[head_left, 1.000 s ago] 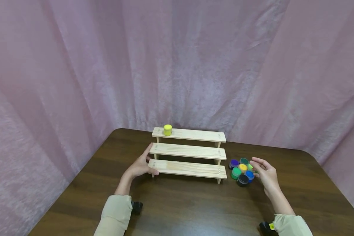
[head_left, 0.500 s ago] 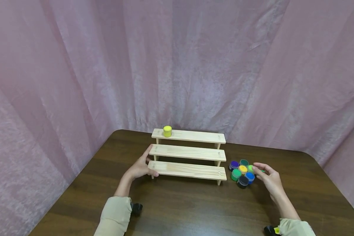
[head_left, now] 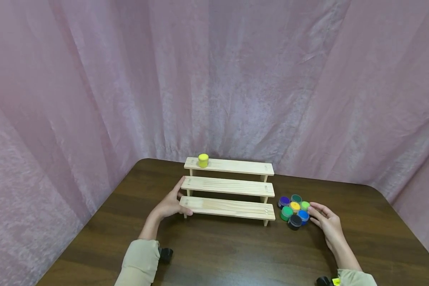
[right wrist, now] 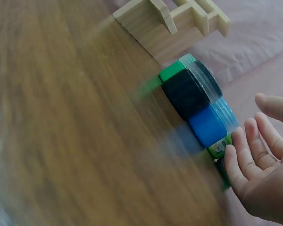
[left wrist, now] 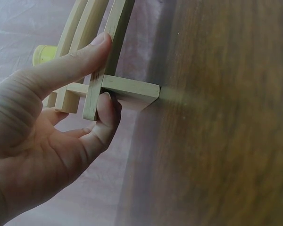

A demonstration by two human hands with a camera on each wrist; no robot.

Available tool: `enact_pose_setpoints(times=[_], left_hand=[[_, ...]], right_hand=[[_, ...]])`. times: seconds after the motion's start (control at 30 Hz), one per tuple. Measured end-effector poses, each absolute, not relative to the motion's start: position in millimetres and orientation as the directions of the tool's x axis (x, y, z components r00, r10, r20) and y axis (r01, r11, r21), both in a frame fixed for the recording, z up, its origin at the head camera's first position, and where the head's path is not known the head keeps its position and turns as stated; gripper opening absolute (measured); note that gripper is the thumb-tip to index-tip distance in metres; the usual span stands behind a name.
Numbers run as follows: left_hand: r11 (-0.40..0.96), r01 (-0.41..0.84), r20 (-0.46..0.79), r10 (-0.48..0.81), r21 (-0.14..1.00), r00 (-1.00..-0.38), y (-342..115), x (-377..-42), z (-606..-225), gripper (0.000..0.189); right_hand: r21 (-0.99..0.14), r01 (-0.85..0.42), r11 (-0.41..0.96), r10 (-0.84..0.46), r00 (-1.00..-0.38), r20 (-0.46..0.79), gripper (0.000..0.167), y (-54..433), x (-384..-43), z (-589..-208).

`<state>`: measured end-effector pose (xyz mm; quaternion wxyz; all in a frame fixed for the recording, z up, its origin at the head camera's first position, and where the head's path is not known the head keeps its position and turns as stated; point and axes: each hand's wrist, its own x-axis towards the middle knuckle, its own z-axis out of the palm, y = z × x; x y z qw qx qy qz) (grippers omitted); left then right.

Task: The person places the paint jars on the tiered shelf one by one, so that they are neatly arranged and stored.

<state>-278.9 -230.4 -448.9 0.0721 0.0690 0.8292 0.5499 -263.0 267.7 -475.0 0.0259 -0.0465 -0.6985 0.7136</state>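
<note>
My left hand [head_left: 169, 204] grips the left end of a three-step wooden display shelf [head_left: 228, 186]. In the left wrist view its thumb lies along the lowest plank [left wrist: 98, 84], with fingers curled underneath beside the leg. A yellow paint jar [head_left: 203, 161] stands on the top step, toward the left. At the right of the shelf, my right hand [head_left: 327, 224] has its fingertips right at a light green paint jar [head_left: 305, 205]. The right wrist view shows those fingers loosely bent, thumb held apart, the jar [right wrist: 219, 148] partly hidden behind them.
Clustered by the light green jar are purple [head_left: 284, 202], dark green [head_left: 296, 198], orange-yellow [head_left: 294, 206], green [head_left: 286, 213], blue [head_left: 303, 217] and black [head_left: 294, 222] paint jars. Pink curtains [head_left: 236, 79] hang behind the brown wooden table [head_left: 214, 250].
My right hand has drawn back to the right from over the jar cluster, leaving the light green jar more visible. The left hand keeps its grip on the shelf.
</note>
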Motion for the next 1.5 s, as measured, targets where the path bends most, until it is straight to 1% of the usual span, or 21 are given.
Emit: enact_pose_setpoints(times=[0.07, 0.13, 0.3, 0.43, 0.63, 0.8, 0.87, 0.93, 1.1, 1.2, 1.33, 1.5], left_hand=[[0.383, 0.036, -0.044, 0.196, 0.923, -0.980, -230, -279, -449, 0.127], [0.382, 0.035, -0.045, 0.197, 0.924, -0.979, -230, -279, -449, 0.127], [0.378, 0.039, -0.043, 0.206, 0.925, -0.978, -229, -279, -449, 0.127], [0.377, 0.033, -0.048, 0.203, 0.926, -0.978, -229, -278, -449, 0.128], [0.385, 0.038, -0.045, 0.204, 0.922, -0.978, -230, -278, -447, 0.128], [0.383, 0.035, -0.045, 0.198, 0.923, -0.979, -230, -278, -446, 0.128], [0.385, 0.033, -0.049, 0.200, 0.922, -0.979, -230, -278, -447, 0.127], [0.383, 0.036, -0.045, 0.202, 0.923, -0.978, -230, -277, -447, 0.128], [0.384, 0.044, -0.036, 0.200, 0.922, -0.979, -229, -277, -448, 0.128], [0.382, 0.049, -0.031, 0.200, 0.923, -0.979, -230, -277, -449, 0.128], [0.383, 0.051, -0.027, 0.195, 0.922, -0.980, -230, -278, -450, 0.128], [0.388, 0.055, -0.024, 0.196, 0.920, -0.980, -229, -279, -450, 0.127]], right_hand=[[-0.999, 0.019, -0.048, 0.091, -0.996, -0.023, 0.012, 270, -263, -480], [-0.996, -0.010, -0.089, 0.078, -0.997, 0.003, 0.014, 273, -263, -484], [-0.973, -0.102, -0.205, 0.030, -0.995, 0.098, 0.019, 277, -261, -489], [-0.975, -0.089, -0.204, -0.019, -0.995, 0.095, 0.021, 278, -261, -488], [-0.995, 0.009, -0.104, -0.057, -0.998, -0.003, 0.016, 280, -262, -485], [-0.999, 0.037, -0.028, -0.090, -0.995, -0.034, 0.019, 282, -263, -484], [-0.999, 0.044, 0.025, -0.108, -0.993, -0.046, 0.021, 284, -263, -484], [-0.995, 0.053, 0.085, -0.111, -0.992, -0.062, 0.025, 285, -263, -485], [-0.958, 0.063, 0.280, -0.102, -0.990, -0.095, 0.049, 286, -263, -487], [-0.930, 0.047, 0.366, -0.126, -0.987, -0.100, 0.058, 287, -263, -488], [-0.924, 0.019, 0.381, -0.155, -0.984, -0.084, 0.061, 286, -264, -488], [-0.914, 0.036, 0.404, -0.144, -0.984, -0.102, 0.063, 286, -265, -487]])
